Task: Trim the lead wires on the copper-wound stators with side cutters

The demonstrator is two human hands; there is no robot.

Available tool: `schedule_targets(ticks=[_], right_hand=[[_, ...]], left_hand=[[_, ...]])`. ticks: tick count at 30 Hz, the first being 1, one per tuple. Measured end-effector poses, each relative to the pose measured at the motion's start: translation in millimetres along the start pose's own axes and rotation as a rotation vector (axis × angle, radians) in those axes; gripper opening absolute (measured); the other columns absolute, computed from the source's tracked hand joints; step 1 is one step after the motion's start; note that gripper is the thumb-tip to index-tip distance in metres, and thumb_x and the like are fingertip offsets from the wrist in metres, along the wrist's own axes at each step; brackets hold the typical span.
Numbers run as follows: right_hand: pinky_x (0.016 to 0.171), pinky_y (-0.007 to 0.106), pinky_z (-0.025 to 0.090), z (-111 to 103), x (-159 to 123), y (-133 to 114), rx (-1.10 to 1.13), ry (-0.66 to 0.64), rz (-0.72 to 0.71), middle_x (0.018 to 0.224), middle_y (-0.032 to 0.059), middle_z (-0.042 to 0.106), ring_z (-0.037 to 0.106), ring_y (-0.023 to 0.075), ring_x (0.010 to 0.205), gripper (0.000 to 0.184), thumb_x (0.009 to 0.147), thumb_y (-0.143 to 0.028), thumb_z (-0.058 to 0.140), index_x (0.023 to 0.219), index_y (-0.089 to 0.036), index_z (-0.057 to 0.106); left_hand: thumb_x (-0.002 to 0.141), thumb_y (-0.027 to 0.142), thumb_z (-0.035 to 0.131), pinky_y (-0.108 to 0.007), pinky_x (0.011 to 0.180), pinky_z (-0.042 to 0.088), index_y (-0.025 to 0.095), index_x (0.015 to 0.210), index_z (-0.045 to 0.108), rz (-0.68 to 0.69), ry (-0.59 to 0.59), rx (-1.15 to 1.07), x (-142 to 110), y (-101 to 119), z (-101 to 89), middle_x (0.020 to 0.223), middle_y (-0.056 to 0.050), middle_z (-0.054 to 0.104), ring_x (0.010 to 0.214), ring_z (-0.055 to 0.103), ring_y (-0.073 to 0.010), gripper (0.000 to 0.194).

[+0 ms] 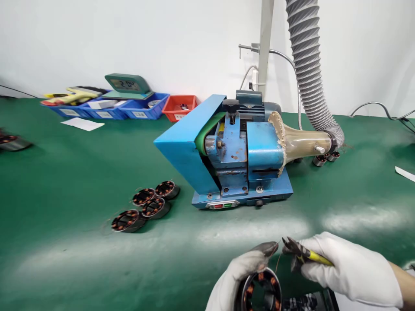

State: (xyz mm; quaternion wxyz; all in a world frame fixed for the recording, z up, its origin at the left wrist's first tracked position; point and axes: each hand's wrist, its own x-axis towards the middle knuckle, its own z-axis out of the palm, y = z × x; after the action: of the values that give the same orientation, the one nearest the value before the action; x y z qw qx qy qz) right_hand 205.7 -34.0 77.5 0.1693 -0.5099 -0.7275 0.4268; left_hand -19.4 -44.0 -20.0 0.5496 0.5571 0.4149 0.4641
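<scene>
Gloved in white with dark fingertips, my left hand point(238, 276) is wrapped round a motor stator point(274, 280), a dark ring with copper windings inside. A thin copper wire point(277, 262) rises from the stator's rim beside my left thumb. My right hand point(350, 268), also in a white glove, grips yellow-handled cutting pliers point(311, 255). The jaws of the pliers are a little apart and point left, close to the left thumb tip and the wire. Whether the jaws touch the wire I cannot tell. The lower part of the stator is cut off by the frame edge.
A blue belt sanding machine point(231, 160) stands mid-table, joined to a grey duct hose point(308, 65). Several stators point(155, 207) lie left of it. Blue bins point(139, 113), a red bin point(180, 116) and a digital clock point(128, 84) line the back. A black tray point(327, 299) is at the front edge.
</scene>
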Motion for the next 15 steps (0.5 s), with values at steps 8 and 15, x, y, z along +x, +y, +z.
schedule_targets(ticks=[8,15], right_hand=[[0.06,0.022,0.044,-8,-2,-6,-0.115,-0.131,-0.01,0.08,-0.001,0.07,0.061,0.0175,0.069,0.013,0.079,-0.025,0.061,0.086,-0.029,0.071],[0.063,0.026,0.044,6,-9,-13,-0.274,-0.031,0.198,0.076,0.001,0.066,0.06,0.02,0.07,0.014,0.077,-0.033,0.06,0.085,-0.029,0.071]], left_hand=[[0.075,0.035,0.063,-0.038,0.06,0.058,0.024,0.071,0.071,-0.025,-0.106,-0.051,7,-8,-1.3,0.057,-0.002,0.066,0.059,0.067,-0.0223,0.015],[0.073,0.039,0.063,-0.033,0.07,0.057,0.021,0.069,0.07,-0.203,-0.152,-0.174,6,0,-0.3,0.073,-0.003,0.073,0.072,0.069,-0.0218,0.019]])
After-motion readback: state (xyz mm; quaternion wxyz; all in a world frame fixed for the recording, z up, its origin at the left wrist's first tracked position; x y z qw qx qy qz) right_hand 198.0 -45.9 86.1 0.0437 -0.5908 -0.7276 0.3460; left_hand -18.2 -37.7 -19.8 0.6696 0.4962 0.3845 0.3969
